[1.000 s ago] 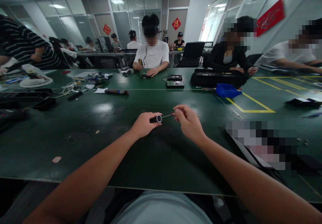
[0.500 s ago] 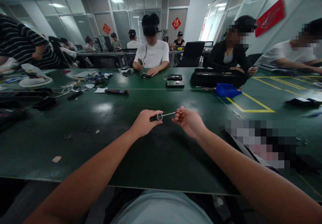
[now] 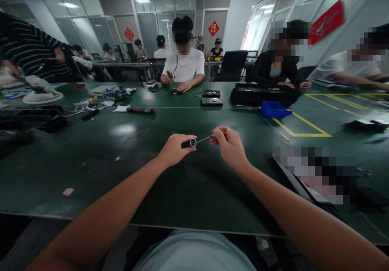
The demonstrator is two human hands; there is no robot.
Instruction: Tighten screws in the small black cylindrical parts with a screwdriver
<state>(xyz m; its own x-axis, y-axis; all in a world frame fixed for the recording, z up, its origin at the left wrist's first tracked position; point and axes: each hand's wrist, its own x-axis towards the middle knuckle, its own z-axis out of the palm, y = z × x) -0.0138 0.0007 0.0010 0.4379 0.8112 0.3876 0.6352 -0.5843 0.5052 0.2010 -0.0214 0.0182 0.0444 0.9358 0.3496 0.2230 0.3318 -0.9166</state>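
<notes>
My left hand (image 3: 176, 149) is closed round a small black cylinder (image 3: 189, 143) with a pale ring at its open end, which faces right. Its kind is not clear to me. In my right hand (image 3: 229, 143) is a screwdriver (image 3: 204, 139), pinched at its reddish handle. The thin metal shaft points left and its tip is at the ringed end of the cylinder; how deep it goes in I cannot make out. Both hands are above the green table (image 3: 170, 194).
Across the table a person in a white shirt (image 3: 184, 64) works on a small device. Hard drives (image 3: 212, 102), a blue bin (image 3: 275, 110), a long black casing (image 3: 264, 94) and a dark pen-like tool (image 3: 141, 110) lie beyond my hands. A partly blurred flat object (image 3: 313, 177) lies at right.
My right hand has turned and lifted slightly, its fingers now higher on the screwdriver handle, and the shaft slants more steeply. My left hand stays nearly still with the cylinder.
</notes>
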